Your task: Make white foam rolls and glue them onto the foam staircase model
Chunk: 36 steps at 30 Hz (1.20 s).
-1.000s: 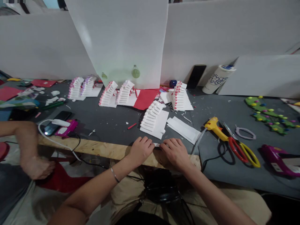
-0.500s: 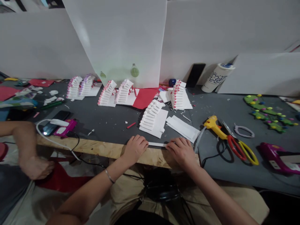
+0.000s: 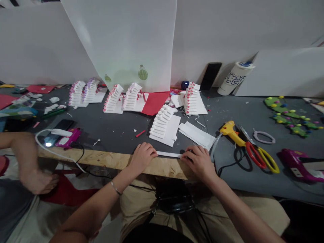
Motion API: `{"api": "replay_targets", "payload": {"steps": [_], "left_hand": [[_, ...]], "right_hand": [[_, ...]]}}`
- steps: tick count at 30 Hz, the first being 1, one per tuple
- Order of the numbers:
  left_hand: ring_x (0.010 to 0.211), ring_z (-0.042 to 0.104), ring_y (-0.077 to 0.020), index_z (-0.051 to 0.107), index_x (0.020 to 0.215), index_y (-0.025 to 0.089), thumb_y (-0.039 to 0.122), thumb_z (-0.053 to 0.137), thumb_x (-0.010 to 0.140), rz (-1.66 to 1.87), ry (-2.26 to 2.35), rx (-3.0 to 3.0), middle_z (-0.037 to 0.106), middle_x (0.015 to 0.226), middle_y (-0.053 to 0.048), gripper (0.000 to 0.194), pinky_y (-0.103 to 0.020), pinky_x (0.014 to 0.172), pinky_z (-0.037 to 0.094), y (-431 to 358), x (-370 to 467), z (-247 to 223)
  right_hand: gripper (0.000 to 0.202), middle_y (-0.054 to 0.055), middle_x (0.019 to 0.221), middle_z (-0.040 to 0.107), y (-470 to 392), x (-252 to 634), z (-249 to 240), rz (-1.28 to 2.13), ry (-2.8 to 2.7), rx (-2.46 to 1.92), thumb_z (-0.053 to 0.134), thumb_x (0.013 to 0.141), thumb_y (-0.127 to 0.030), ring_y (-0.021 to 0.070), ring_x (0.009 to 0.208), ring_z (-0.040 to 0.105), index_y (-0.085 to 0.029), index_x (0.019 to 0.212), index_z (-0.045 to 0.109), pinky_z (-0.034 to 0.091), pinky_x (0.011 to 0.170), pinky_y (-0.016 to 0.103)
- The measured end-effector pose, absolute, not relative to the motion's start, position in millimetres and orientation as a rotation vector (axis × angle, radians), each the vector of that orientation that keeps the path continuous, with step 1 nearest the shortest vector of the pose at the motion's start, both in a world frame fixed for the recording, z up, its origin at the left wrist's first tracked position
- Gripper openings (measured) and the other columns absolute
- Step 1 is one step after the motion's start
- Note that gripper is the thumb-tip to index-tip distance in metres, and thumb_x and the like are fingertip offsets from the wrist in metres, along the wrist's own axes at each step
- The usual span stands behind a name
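Note:
A narrow white paper strip [image 3: 169, 154] lies along the table's front edge, stretched between my two hands. My left hand [image 3: 143, 156] has its fingers closed on the strip's left end, and a silver bangle circles that wrist. At the other end, my right hand [image 3: 198, 162] pinches the strip with bent fingers. Just beyond are a small white paper staircase [image 3: 162, 123] on a card base and several folded white paper sheets [image 3: 196, 135]. The strip's ends are hidden under my fingers.
To the right are a yellow glue gun [image 3: 231, 131], scissors [image 3: 255, 153] and a purple power strip [image 3: 298, 165]. More paper staircases [image 3: 113, 98] stand behind, near a white cup [image 3: 235, 78]. A co-worker's hand [image 3: 37, 180] is at the left, by a phone [image 3: 59, 130].
Both hands keep hold of the strip's ends, with the fingers shifting slightly. The whole view has tilted a little; the things on the table stay in place.

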<state>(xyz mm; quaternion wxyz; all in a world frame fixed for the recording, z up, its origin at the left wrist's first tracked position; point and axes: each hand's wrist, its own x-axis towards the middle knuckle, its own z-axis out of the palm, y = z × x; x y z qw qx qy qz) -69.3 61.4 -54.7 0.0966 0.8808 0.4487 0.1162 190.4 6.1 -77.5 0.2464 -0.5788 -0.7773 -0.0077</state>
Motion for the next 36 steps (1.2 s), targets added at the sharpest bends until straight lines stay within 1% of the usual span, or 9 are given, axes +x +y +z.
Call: {"api": "replay_targets", "payload": {"steps": [6,9,13,16,22,30,32,34,36], "left_hand": [[0.083,0.051,-0.0182,0.065,0.080,0.017,0.029,0.056,0.091,0.333,1.321,2.601,0.064,0.083,-0.003,0.018,-0.033,0.074,0.034,61,-70,-53],[0.083,0.051,-0.0181,0.065,0.080,0.017,0.029,0.057,0.091,0.333,1.313,2.564,0.064,0.083,-0.003,0.018,-0.033,0.074,0.034,62,-71,-52],[0.086,0.051,-0.0180,0.065,0.081,0.017,0.027,0.056,0.091,0.348,1.296,2.511,0.065,0.087,-0.003,0.017,-0.033,0.076,0.033,62,-72,-53],[0.087,0.051,-0.0181,0.064,0.080,0.018,0.026,0.056,0.091,0.349,1.306,2.465,0.065,0.087,-0.003,0.016,-0.034,0.077,0.033,63,-72,-53],[0.088,0.052,-0.0184,0.063,0.075,0.018,0.030,0.063,0.086,0.297,1.366,2.306,0.065,0.087,-0.001,0.016,-0.035,0.081,0.031,69,-71,-48],[0.087,0.053,-0.0198,0.060,0.067,0.018,0.030,0.065,0.080,0.092,1.431,2.234,0.062,0.080,0.000,0.018,-0.037,0.082,0.029,82,-61,-37],[0.089,0.054,-0.0203,0.061,0.072,0.018,0.029,0.065,0.079,0.100,1.435,2.226,0.061,0.083,0.000,0.013,-0.036,0.081,0.029,82,-61,-37],[0.092,0.053,-0.0200,0.063,0.084,0.019,0.025,0.062,0.080,0.160,1.401,2.227,0.060,0.089,-0.001,0.007,-0.035,0.082,0.029,80,-61,-38],[0.096,0.052,-0.0192,0.064,0.100,0.022,0.018,0.055,0.083,0.208,1.267,2.270,0.058,0.097,-0.002,0.020,-0.034,0.084,0.029,78,-62,-40]], "right_hand": [[0.016,0.004,0.093,0.066,4,194,-71,-0.250,-2.299,-1.438,0.060,0.083,-0.014,0.0196,0.088,0.049,-0.025,0.085,0.071,0.032,0.078,0.032],[0.017,0.005,0.092,0.066,2,196,-70,-0.253,-2.329,-1.405,0.060,0.082,-0.012,0.0198,0.088,0.048,-0.023,0.087,0.070,0.032,0.079,0.031],[0.012,0.004,0.091,0.065,3,196,-73,-0.169,-2.230,-1.529,0.061,0.086,-0.020,0.0206,0.087,0.048,-0.025,0.080,0.070,0.032,0.076,0.033],[0.013,0.005,0.095,0.064,7,196,-75,-0.042,-2.136,-1.627,0.063,0.086,-0.027,0.0220,0.089,0.048,-0.024,0.077,0.071,0.033,0.076,0.034],[0.011,0.005,0.097,0.064,19,201,-72,0.255,-2.077,-1.736,0.068,0.080,-0.027,0.0236,0.094,0.050,-0.025,0.069,0.072,0.035,0.076,0.035],[0.015,0.003,0.093,0.066,38,200,-48,0.438,-2.259,-1.840,0.072,0.075,-0.029,0.0242,0.094,0.053,-0.024,0.061,0.068,0.033,0.077,0.037],[0.014,0.003,0.092,0.066,40,199,-45,0.449,-2.281,-1.875,0.072,0.075,-0.029,0.0243,0.094,0.053,-0.023,0.063,0.067,0.033,0.078,0.037],[0.011,0.003,0.092,0.066,41,198,-44,0.442,-2.297,-1.885,0.072,0.076,-0.029,0.0241,0.094,0.053,-0.023,0.068,0.067,0.032,0.078,0.037],[0.009,0.004,0.091,0.065,41,198,-44,0.428,-2.312,-1.882,0.071,0.077,-0.029,0.0241,0.094,0.053,-0.023,0.072,0.066,0.032,0.078,0.036]]}}
